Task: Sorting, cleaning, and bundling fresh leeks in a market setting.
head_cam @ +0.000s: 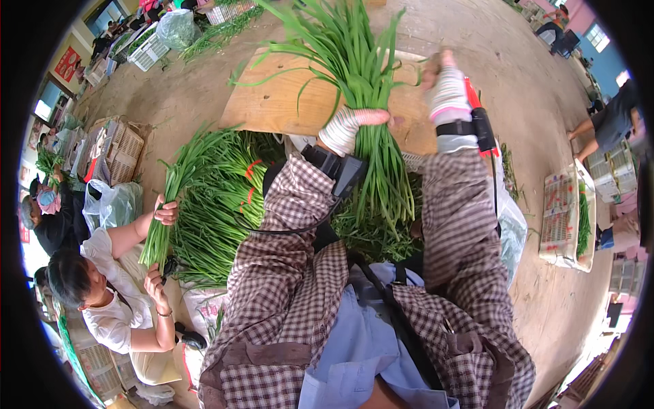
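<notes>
My left hand (352, 125), in a striped glove with bare fingertips, grips a large bunch of garlic chives (357, 76) around its middle. The leaves fan out away from me and the pale stalks hang towards my lap. Under the leaves lies a flat wooden board (286, 99). Right of the bunch, my right hand (438, 71) is raised near the board's right edge, motion-blurred, with nothing visible in it. At my left is a heap of chives (209, 225), some of them in bundles tied with red bands (251, 168).
Close on the left, a person (112, 301) holds a smaller chive bunch (166, 220). Loose greens (378, 230) lie below my hands. A plastic bag (511, 230) and a white crate (559, 220) stand right. Further crates (149, 51) and a filled bag (178, 29) are at upper left.
</notes>
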Demonstrator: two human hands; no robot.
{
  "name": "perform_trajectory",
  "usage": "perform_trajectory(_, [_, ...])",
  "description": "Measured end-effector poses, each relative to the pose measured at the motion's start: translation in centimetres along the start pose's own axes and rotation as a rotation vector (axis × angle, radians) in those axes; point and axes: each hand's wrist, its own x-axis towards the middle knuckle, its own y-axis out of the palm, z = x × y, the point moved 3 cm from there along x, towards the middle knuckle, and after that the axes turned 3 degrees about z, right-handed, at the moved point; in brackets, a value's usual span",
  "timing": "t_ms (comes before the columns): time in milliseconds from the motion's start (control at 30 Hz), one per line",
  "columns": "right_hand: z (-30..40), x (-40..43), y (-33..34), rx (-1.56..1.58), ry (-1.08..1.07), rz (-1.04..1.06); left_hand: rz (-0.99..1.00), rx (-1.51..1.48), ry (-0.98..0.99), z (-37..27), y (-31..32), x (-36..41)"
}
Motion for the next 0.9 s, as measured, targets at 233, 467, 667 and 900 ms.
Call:
perform_trajectory(233, [-5.0, -4.7, -13.2, -1.426, -0.278, 0.855, -0.419, -0.224, 0.068, -4.2, -4.5, 0.8])
perform_trajectory(467, [-1.5, -12.6, -11.8, -1.422, 0.008, 0.265, -0.606, -0.272, 0.159, -7.6, -10.8, 2.5])
perform_trajectory(667, [1.9, -16.0, -4.1, -1.129, -0.691, 0.241, -0.747, -0.313, 0.191, -7.4, -10.7, 3.3])
perform_trajectory(900, [-1.8, -16.3, 2.2, -1.398, -0.693, 0.335, -0.852, -0.303, 0.192, -6.6, -9.1, 3.5])
